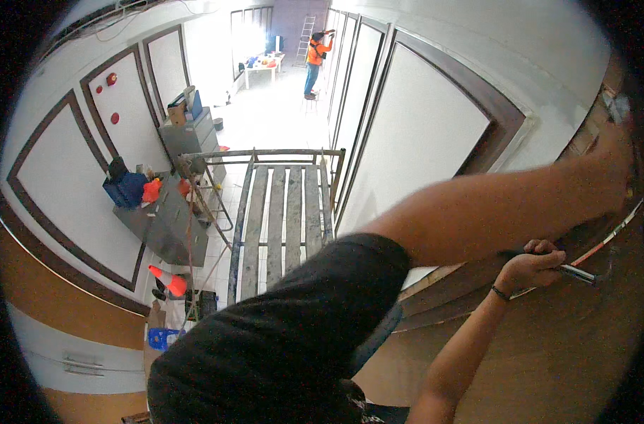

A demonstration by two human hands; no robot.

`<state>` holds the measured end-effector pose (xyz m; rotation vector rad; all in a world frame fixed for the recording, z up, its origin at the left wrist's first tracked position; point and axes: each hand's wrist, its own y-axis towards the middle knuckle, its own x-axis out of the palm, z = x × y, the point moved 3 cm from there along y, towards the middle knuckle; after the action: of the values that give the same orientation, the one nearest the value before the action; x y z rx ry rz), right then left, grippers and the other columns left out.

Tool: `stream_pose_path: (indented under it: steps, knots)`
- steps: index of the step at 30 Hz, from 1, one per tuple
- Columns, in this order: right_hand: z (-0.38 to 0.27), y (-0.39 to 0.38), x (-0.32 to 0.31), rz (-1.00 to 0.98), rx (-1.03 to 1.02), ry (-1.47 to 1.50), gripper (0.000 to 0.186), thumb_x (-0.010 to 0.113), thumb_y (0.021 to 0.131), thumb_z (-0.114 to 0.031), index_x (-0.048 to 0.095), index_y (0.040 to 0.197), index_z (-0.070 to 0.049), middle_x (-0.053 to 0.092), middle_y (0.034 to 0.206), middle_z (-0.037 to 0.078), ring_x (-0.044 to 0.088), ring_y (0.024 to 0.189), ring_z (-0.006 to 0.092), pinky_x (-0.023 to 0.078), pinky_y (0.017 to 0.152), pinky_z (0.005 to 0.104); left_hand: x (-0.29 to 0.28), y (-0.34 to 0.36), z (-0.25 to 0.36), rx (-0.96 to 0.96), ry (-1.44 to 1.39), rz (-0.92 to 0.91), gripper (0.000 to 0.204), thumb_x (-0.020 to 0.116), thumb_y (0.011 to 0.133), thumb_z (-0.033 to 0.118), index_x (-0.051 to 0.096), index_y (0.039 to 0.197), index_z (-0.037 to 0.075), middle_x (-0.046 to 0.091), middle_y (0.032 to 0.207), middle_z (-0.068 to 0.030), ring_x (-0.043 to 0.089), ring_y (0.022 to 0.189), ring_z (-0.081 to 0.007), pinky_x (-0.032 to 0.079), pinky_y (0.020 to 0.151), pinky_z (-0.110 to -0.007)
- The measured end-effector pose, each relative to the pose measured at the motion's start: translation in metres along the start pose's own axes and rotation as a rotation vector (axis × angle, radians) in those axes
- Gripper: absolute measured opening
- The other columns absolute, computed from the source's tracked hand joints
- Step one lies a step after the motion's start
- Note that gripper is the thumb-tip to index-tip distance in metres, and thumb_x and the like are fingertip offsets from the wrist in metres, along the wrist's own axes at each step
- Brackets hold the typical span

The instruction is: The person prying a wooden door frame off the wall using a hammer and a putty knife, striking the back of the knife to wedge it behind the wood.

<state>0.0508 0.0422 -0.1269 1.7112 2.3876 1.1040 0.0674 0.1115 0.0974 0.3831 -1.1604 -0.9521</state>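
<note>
My left arm, in a black sleeve, stretches across the view to the wood-trimmed wall at the right. At its end my left hand is dim and blurred at the rim, so its fingers cannot be made out. Below that forearm, my right hand is closed around a slim hand tool with a silver shaft; its exact kind does not show. A dark band circles the right wrist. Both hands are near a brown wooden panel. Close to the left hand, a small pale object shows unclearly at the rim.
Scaffold planks with a metal end rail stretch ahead of me. Grey cabinets carrying bags stand left, beside an orange cone and blue crate. Far off, a person in orange stands on a stool near a ladder.
</note>
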Motion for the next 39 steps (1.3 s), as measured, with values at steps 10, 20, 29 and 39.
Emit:
stream_pose_path:
  steps: [10, 20, 29, 39]
  knots:
    - [-0.013, 0.001, 0.003, -0.210, -0.093, 0.215, 0.024, 0.039, 0.097, -0.023, 0.028, 0.103, -0.002, 0.038, 0.059, 0.003, 0.038, 0.049, 0.0095, 0.051, 0.051, 0.0266, 0.002, -0.016, 0.053, -0.203, -0.082, -0.054, 0.037, 0.041, 0.094, 0.045, 0.056, 0.083, 0.013, 0.057, 0.072, -0.0064, 0.055, 0.062, -0.0223, 0.044, 0.055, -0.038]
    - [-0.038, -0.021, 0.003, -0.156, -0.070, 0.068, 0.037, 0.038, 0.097, -0.038, 0.036, 0.075, -0.008, 0.038, 0.061, 0.002, 0.037, 0.050, 0.0112, 0.044, 0.056, 0.0279, 0.050, -0.025, 0.006, -0.187, -0.269, -0.123, 0.042, 0.041, 0.094, 0.050, 0.049, 0.106, 0.010, 0.054, 0.090, -0.0115, 0.052, 0.084, -0.0258, 0.048, 0.069, -0.040]
    - [-0.032, 0.010, -0.016, -0.249, 0.132, 0.529, 0.043, 0.041, 0.094, -0.051, 0.037, 0.083, -0.009, 0.039, 0.060, 0.003, 0.038, 0.045, 0.0130, 0.037, 0.044, 0.0311, 0.089, -0.026, 0.029, -0.211, -0.370, -0.158, 0.038, 0.039, 0.099, 0.031, 0.045, 0.119, 0.000, 0.051, 0.116, -0.0132, 0.054, 0.104, -0.0256, 0.050, 0.090, -0.040]
    - [-0.158, 0.090, -0.069, -0.161, -0.032, 0.534, 0.036, 0.041, 0.094, -0.049, 0.039, 0.083, -0.014, 0.036, 0.059, -0.001, 0.033, 0.046, 0.0093, 0.030, 0.044, 0.0259, 0.082, -0.031, 0.030, -0.205, -0.265, -0.211, 0.041, 0.036, 0.099, 0.032, 0.042, 0.121, -0.002, 0.048, 0.120, -0.0147, 0.051, 0.110, -0.0273, 0.050, 0.092, -0.039]
